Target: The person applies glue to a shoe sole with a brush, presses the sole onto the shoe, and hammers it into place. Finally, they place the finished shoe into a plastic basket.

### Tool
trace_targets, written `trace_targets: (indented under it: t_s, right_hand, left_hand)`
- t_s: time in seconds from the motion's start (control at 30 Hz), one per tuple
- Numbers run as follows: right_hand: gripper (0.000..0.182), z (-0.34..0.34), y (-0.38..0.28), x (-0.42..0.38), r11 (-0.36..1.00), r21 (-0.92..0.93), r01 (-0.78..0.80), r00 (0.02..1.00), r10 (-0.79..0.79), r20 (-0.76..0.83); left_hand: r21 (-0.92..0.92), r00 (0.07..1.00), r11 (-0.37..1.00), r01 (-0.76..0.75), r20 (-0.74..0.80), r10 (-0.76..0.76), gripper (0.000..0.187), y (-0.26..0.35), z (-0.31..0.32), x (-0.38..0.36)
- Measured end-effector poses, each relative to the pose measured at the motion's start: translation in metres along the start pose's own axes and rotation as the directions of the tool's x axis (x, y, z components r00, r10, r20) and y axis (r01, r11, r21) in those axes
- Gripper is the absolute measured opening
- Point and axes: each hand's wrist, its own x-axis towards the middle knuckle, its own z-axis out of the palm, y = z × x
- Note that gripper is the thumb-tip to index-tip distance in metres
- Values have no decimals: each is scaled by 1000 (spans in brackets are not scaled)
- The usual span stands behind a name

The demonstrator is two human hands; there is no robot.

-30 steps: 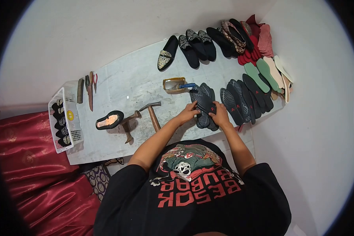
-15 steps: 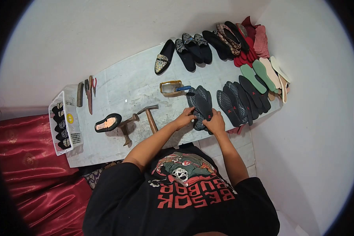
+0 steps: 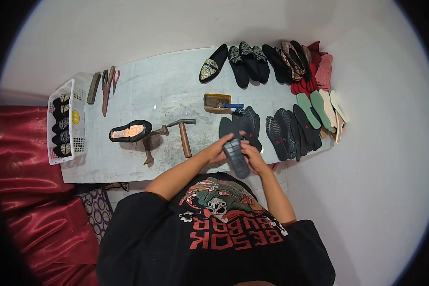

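Both hands hold one black rubber sole (image 3: 233,150) lifted off the work board (image 3: 152,95), tread side up. My left hand (image 3: 218,151) grips its left edge and my right hand (image 3: 252,157) grips its right edge. Just behind it lies a small stack of black soles (image 3: 249,121). A tin of glue (image 3: 216,102) with a blue-handled brush stands beyond that stack. To the left lie a hammer (image 3: 184,137) and a black shoe on an iron last stand (image 3: 131,132).
A row of black embroidered slippers (image 3: 245,59) lines the far edge. More black soles (image 3: 293,131), green and cream insoles (image 3: 319,107) and red pieces (image 3: 314,71) lie at the right. A white basket (image 3: 62,121) and hand tools (image 3: 105,88) sit left. Red cloth (image 3: 28,190) lies beside me.
I have lifted one black sole off the stack and drawn it toward my body. The view has shifted, so the board now lies more level.
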Motion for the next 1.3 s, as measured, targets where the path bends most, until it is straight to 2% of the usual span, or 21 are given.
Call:
trace_targets:
  t_s: [0.03, 0.07, 0.1, 0.13, 0.17, 0.23, 0.27, 0.3, 0.33, 0.4, 0.43, 0.47, 0.53, 0.67, 0.73, 0.87, 0.93, 1.07, 1.17, 1.23, 1.3]
  right_hand:
    - [47, 16, -5, 4, 1000, -12, -5, 1000, 5, 0]
    - [41, 35, -15, 7, 990, 130, -53, 999, 52, 8]
    - [37, 46, -20, 10, 957, 272, -102, 995, 99, 24]
    - [37, 48, -19, 18, 957, 268, -109, 994, 104, 31]
    - [34, 49, -15, 27, 968, 221, -117, 993, 121, -3]
    - [29, 51, -7, 48, 992, 85, -93, 987, 103, -121]
    - [36, 50, -6, 61, 997, -14, -75, 975, 70, -213]
    - [38, 43, -6, 74, 998, 14, -62, 956, 63, -285]
    - [41, 41, -14, 86, 998, 39, -46, 932, 57, -357]
    - [48, 39, -36, 109, 999, -30, -38, 890, 20, -455]
    - [48, 31, -42, 123, 996, -83, -27, 908, -11, -419]
    - [47, 26, -43, 136, 991, -131, -23, 897, -37, -440]
    - [52, 33, -50, 153, 960, -276, -46, 872, -96, -480]
    - [52, 45, -51, 168, 937, -349, -29, 852, -159, -498]
    - [47, 43, -45, 177, 830, -550, 88, 803, -386, -454]
    - [40, 56, -61, 159, 821, -571, -22, 838, -296, -458]
    - [35, 55, -61, 153, 662, -723, 198, 735, -588, -337]
    - [34, 62, -65, 132, 635, -741, 219, 750, -595, -288]
    - [32, 64, -64, 128, 683, -699, 214, 751, -572, -330]
    - [32, 65, -60, 127, 814, -515, 268, 756, -509, -411]
    - [32, 62, -57, 127, 803, -544, 245, 753, -511, -415]
  left_hand:
    - [-26, 995, 995, -91, -33, 90, 72, 10, 9, -13]
    - [-32, 995, 995, -98, -30, 97, 72, 16, 5, -21]
    - [-65, 978, 979, -192, -91, 186, 75, 23, -2, -29]
    - [-92, 949, 953, -287, -158, 271, 78, 30, -8, -37]
    - [-29, 909, 937, -348, -254, 330, 90, 33, -21, -41]
    - [-88, 909, 932, -353, -269, 319, 97, 46, -47, -62]
    - [-148, 913, 925, -350, -274, 302, 103, 50, -56, -71]
    - [-91, 892, 941, -325, -360, 273, 108, 56, -53, -77]
    - [-89, 888, 939, -334, -365, 281, 108, 61, -50, -86]
    - [-48, 945, 975, -218, -259, 199, 101, 69, -47, -103]
    - [22, 944, 981, -192, -269, 191, 90, 71, -48, -102]
    - [18, 942, 980, -197, -275, 194, 90, 71, -49, -102]
    - [63, 907, 989, -132, -395, 146, 79, 70, -52, -105]
    - [8, 886, 975, -223, -415, 206, 75, 69, -57, -110]
    - [46, 885, 975, -219, -412, 219, 70, 72, -58, -115]
    - [42, 904, 979, -198, -378, 199, 68, 83, -61, -119]
    - [109, 909, 972, -210, -344, 235, 69, 87, -66, -115]
    - [105, 919, 970, -220, -312, 242, 69, 85, -67, -108]
    - [69, 909, 964, -255, -324, 264, 71, 86, -60, -101]
    - [112, 911, 971, -210, -337, 236, 68, 85, -58, -101]
    - [85, 928, 974, -208, -297, 224, 67, 85, -57, -104]
